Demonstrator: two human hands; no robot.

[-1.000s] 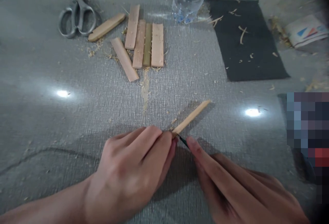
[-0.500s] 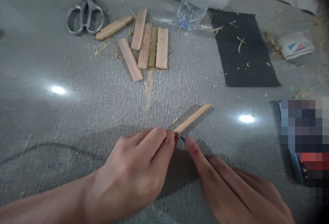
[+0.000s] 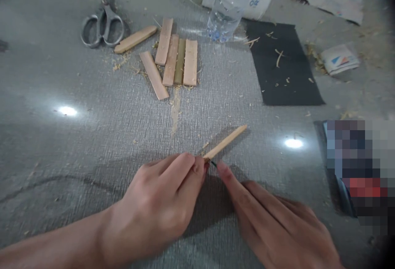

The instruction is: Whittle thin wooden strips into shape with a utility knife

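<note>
A narrow pale wooden strip with a pointed far end slants up to the right from the fingers of my left hand, which is closed on its near end. My right hand is closed just to the right, its fingertips around a thin dark tool. Only the tool's tip shows, close against the near end of the strip; the rest is hidden by the fingers. Small shavings lie beside the strip on the grey textured surface.
Several flat wooden pieces lie beyond my hands, with a pointed piece and scissors to their left. Further right are a clear bottle, a black sheet, a folded packet and a blurred-out object.
The whole view has shifted slightly, with the things on the surface now a little further left. Both hands keep nearly the same pose around the strip and the dark tool.
</note>
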